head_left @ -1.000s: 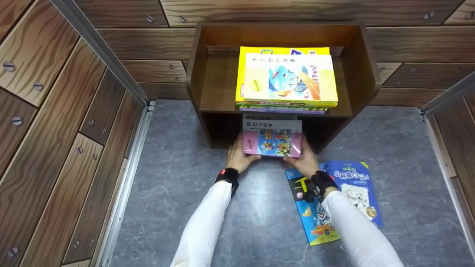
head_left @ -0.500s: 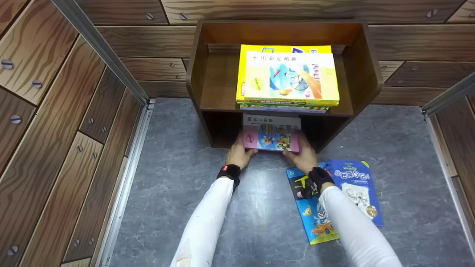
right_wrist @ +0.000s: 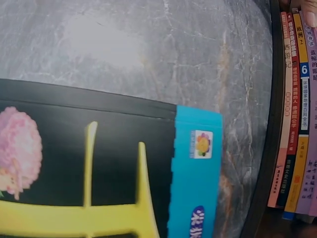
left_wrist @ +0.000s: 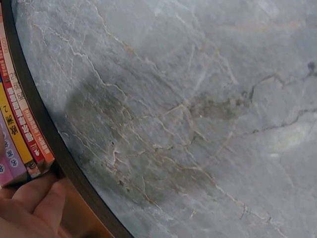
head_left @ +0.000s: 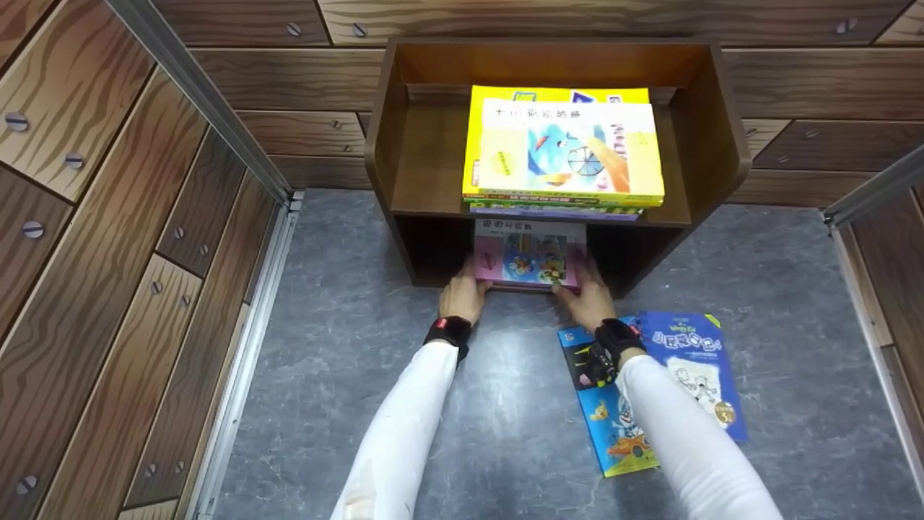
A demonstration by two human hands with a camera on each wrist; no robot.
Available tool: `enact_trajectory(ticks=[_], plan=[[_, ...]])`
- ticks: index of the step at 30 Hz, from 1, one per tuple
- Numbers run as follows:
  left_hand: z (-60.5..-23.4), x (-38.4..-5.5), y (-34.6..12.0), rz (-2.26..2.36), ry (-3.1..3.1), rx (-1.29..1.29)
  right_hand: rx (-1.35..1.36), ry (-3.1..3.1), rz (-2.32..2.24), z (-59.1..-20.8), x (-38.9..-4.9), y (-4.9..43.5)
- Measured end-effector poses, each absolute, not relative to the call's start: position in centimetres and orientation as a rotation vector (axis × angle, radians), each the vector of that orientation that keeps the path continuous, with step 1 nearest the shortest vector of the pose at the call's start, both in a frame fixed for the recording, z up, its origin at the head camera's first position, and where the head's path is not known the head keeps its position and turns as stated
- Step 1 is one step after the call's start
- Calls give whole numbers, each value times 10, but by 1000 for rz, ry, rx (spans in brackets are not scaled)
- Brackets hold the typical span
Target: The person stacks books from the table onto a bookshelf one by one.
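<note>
A stack of books (head_left: 530, 253) with a pink and white picture cover on top sits in the lower compartment of a brown bookshelf (head_left: 386, 162). My left hand (head_left: 462, 297) grips its left side, thumb at the front edge. From the right, my right hand (head_left: 588, 300) holds the opposite side the same way. The left wrist view has the spines (left_wrist: 20, 129) beside the curled left fingers (left_wrist: 42, 198). Spines (right_wrist: 297, 119) also line the right edge of the right wrist view, where a thumb (right_wrist: 311, 17) touches them. The back of the stack is hidden under the upper shelf.
Another pile of books (head_left: 570, 155) lies on the upper shelf, a yellow and white cover on top. On the floor at right, a blue comic book (head_left: 700, 361) overlaps a black and blue picture book (head_left: 606, 433), partly under my right forearm. Wood-patterned walls (head_left: 296, 79) surround the floor.
The stack has slid farther back into the lower compartment, and both hands have moved forward with it. The upper pile and the two floor books stay in place.
</note>
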State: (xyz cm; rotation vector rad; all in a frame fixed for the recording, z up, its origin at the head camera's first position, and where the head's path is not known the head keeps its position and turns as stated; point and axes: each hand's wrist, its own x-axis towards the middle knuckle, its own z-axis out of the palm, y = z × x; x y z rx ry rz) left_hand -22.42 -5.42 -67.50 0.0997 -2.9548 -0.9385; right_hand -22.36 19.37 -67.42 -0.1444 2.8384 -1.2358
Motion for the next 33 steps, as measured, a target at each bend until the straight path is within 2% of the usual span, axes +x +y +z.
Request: enact_trajectory(ticks=[9, 33], plan=[[-674, -224, -53, -911, -2969, 123, -159, 2884, -1124, -666, -225, 191], [-679, -223, -52, -769, -2989, 134, -69, 2898, -1048, -673, -225, 194]])
